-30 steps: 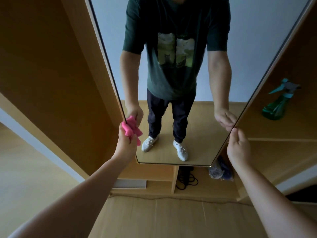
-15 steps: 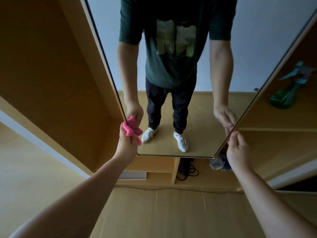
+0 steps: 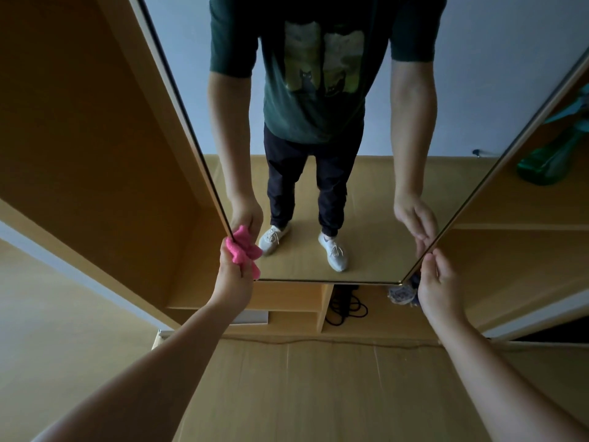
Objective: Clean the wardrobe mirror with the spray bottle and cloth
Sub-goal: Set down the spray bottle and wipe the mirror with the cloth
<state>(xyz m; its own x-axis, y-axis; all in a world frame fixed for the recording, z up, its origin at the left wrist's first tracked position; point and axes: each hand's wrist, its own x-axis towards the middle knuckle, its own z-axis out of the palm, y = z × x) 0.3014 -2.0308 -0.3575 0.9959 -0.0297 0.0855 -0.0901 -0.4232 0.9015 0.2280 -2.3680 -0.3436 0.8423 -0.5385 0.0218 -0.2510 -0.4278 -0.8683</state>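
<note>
Head view looks down at the wiping step, low on the glass. On the left, the left hand (image 3: 234, 275) reaches out on a straight arm and squeezes a fuzzy pink cloth (image 3: 242, 248) against the bottom left edge of the tall wardrobe mirror (image 3: 302, 269). I think the next move is to rub the cloth across the low glass. The right hand (image 3: 441, 282) has bent fingers touching the mirror's right edge; I cannot tell if they pinch it. Far right, the green plastic spray bottle (image 3: 551, 161) sits on a wooden shelf (image 3: 510, 215), well apart from both hands.
</note>
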